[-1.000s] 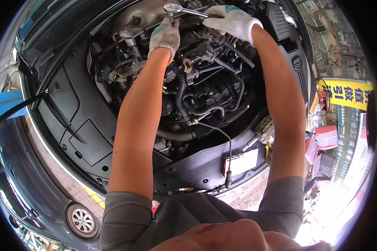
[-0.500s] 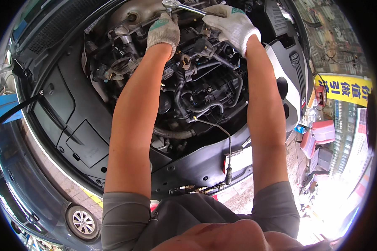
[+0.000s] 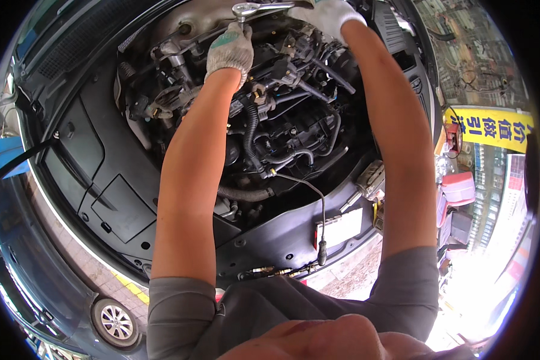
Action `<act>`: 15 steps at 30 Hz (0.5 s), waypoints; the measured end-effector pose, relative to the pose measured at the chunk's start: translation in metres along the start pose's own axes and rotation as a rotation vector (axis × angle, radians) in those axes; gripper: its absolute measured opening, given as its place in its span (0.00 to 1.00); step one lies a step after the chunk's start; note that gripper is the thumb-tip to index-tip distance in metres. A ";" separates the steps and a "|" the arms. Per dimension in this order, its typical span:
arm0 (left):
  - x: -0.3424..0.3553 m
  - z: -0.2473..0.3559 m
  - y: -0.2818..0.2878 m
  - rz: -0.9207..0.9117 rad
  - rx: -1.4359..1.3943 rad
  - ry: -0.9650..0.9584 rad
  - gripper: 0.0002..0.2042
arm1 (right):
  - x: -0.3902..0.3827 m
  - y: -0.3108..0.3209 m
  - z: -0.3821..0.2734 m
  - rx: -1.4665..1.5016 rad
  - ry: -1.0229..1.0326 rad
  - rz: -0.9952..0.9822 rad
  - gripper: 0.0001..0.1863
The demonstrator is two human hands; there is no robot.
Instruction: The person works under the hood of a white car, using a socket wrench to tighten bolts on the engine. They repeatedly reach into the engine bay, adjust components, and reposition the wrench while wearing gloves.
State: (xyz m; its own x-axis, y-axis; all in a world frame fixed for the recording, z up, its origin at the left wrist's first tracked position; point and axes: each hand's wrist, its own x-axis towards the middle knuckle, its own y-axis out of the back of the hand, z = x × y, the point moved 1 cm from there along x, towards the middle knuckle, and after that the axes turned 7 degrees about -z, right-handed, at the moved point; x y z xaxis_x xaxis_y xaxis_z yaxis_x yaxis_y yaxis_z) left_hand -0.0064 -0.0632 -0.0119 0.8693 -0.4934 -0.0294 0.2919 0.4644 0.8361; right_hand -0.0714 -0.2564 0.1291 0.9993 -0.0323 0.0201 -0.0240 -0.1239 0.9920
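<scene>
At the top of the engine bay [image 3: 294, 132], a chrome ratchet [image 3: 246, 9] lies sideways with its head above my left hand [image 3: 229, 51]. This hand wears a pale knit glove and has its fingers closed around the short shaft below the ratchet head; what that shaft fits onto is hidden. My right hand [image 3: 333, 21], in a white glove, is closed on the ratchet's handle, partly out at the top edge. Around both hands are black hoses, brackets and connectors, with a metal tank-like part [image 3: 168, 21] behind.
On the near black trim [image 3: 264, 234] lie a white box [image 3: 345, 228], small metal parts [image 3: 264, 270] and a thin metal rod with a black handle [image 3: 322, 252]. A dark car [image 3: 30, 240] stands at left; a yellow sign [image 3: 486, 126] and red seat [image 3: 459, 186] are at right.
The ratchet handle has swung upward, away from my body, with my right hand on it; it now points slightly up to the right. My left hand stays around the shaft under the head.
</scene>
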 end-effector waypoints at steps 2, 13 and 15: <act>0.008 0.005 -0.010 0.013 -0.052 -0.012 0.20 | -0.013 0.048 -0.022 0.438 -0.275 -0.490 0.25; 0.026 -0.043 -0.042 0.178 0.264 -0.223 0.19 | -0.038 -0.004 -0.038 0.494 -0.217 -0.246 0.25; 0.020 -0.042 -0.038 0.219 0.418 -0.330 0.20 | -0.052 -0.008 -0.049 0.600 -0.253 -0.294 0.25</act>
State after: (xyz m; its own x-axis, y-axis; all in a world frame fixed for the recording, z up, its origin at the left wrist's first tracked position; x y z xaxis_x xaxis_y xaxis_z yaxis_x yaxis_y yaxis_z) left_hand 0.0168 -0.0599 -0.0670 0.7016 -0.6529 0.2856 -0.1223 0.2845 0.9508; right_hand -0.1214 -0.2049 0.1259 0.9312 -0.1339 -0.3391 0.1603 -0.6851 0.7106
